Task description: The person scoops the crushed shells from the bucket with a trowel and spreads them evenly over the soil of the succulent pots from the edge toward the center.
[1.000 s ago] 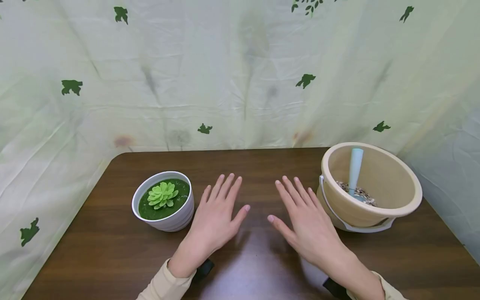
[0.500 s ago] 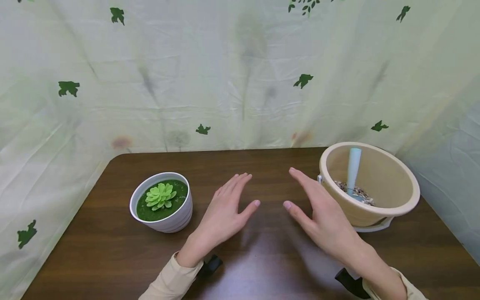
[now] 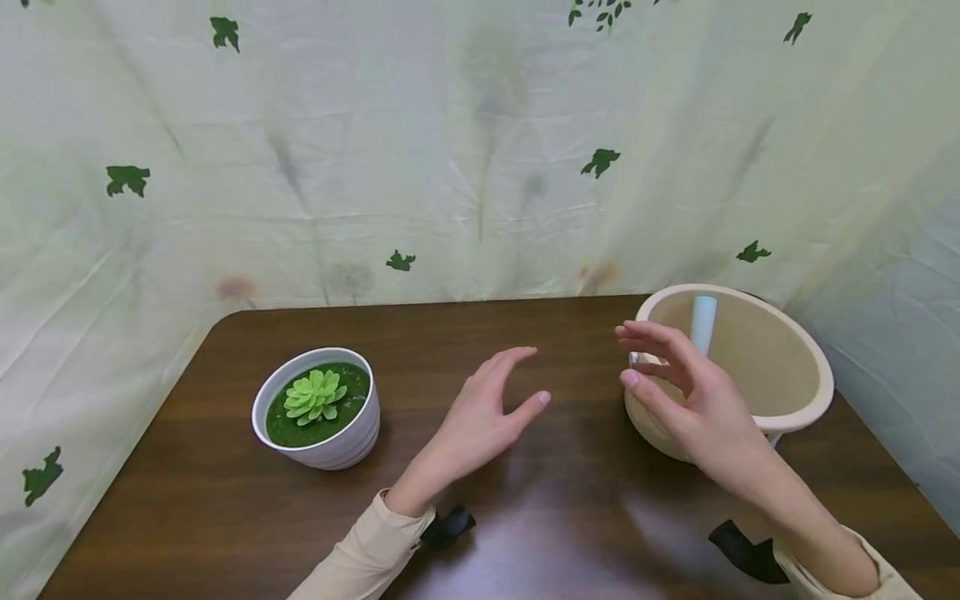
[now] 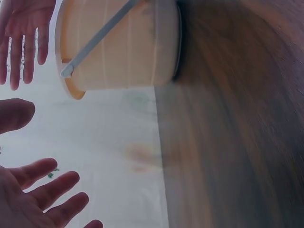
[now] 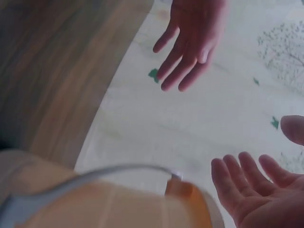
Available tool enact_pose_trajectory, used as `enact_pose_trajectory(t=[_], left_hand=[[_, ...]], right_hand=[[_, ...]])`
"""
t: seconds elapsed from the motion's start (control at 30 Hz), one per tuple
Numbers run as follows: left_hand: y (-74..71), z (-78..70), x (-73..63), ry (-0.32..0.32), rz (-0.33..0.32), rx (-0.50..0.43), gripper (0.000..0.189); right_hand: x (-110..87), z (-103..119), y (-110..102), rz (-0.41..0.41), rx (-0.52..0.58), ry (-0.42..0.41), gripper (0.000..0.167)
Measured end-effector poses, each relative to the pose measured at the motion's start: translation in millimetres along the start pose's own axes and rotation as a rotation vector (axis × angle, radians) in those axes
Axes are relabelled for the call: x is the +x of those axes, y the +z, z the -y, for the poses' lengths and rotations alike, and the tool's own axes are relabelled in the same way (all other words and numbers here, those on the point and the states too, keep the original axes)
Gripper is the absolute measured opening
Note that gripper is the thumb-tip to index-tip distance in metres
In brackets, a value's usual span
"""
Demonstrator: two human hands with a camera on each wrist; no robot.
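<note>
My left hand [image 3: 491, 408] hovers over the middle of the table, palm turned inward, fingers slightly bent and holding nothing. To the right, my right hand [image 3: 697, 408] is held in the air before a beige bucket [image 3: 780, 367], its fingers loosely bent and nothing in them. From the bucket's inside rises a light blue handle [image 3: 703, 321]; its lower end is hidden behind my right hand. The bucket's grey bail [image 4: 102, 35] shows in the left wrist view. Left of my left hand stands a white ribbed pot [image 3: 348, 442] with a green succulent [image 3: 315, 396].
A dark brown wooden table [image 3: 480, 325] bears the pot at left and the bucket at right. Behind it hangs a pale cloth [image 3: 420, 150] with green leaf prints, which also runs down both sides.
My hands have moved apart from each other and to the right, the right one coming before the bucket. Both have turned from palms down to palms inward, fingers more bent. The view has shifted slightly.
</note>
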State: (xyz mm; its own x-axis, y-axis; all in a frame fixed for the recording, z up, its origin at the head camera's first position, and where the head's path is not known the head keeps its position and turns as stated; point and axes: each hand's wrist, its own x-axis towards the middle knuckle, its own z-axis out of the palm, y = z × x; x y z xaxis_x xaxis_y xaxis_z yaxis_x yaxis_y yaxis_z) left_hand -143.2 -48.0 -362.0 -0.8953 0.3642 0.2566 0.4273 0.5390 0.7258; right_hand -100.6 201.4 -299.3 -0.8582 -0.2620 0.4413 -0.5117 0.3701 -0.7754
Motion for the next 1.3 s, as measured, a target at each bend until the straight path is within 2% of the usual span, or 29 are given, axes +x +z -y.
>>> enact_pose_trajectory(t=[0.2,0.4,0.53,0.8,1.13,1.3], left_hand=[[8.8,-4.9,10.2,0.014,0.033,-0.093,0.056],[17.3,-11.8,21.2,0.055,0.042,-0.151,0.054],[21.7,-15.9,28.0,0.078,0.040,-0.173,0.052],[29.9,-20.4,40.2,0.074,0.058,-0.185,0.053],[46.5,-28.8,56.1,0.054,0.069,-0.314,0.053],[60.2,-37.9,63.4,0.036,0.066,-0.370,0.056]], right_hand=[[2.2,-4.6,-19.7,-0.035,0.005,0.051,0.043],[4.4,-11.7,-44.3,-0.025,-0.012,0.066,0.039],[6.5,-20.6,-59.7,0.004,-0.068,0.082,0.038],[8.9,-36.8,-85.4,0.073,-0.192,0.151,0.037],[24.6,-61.6,-116.1,0.152,-0.323,0.253,0.042],[31.6,-73.8,-124.0,0.191,-0.375,0.271,0.044]])
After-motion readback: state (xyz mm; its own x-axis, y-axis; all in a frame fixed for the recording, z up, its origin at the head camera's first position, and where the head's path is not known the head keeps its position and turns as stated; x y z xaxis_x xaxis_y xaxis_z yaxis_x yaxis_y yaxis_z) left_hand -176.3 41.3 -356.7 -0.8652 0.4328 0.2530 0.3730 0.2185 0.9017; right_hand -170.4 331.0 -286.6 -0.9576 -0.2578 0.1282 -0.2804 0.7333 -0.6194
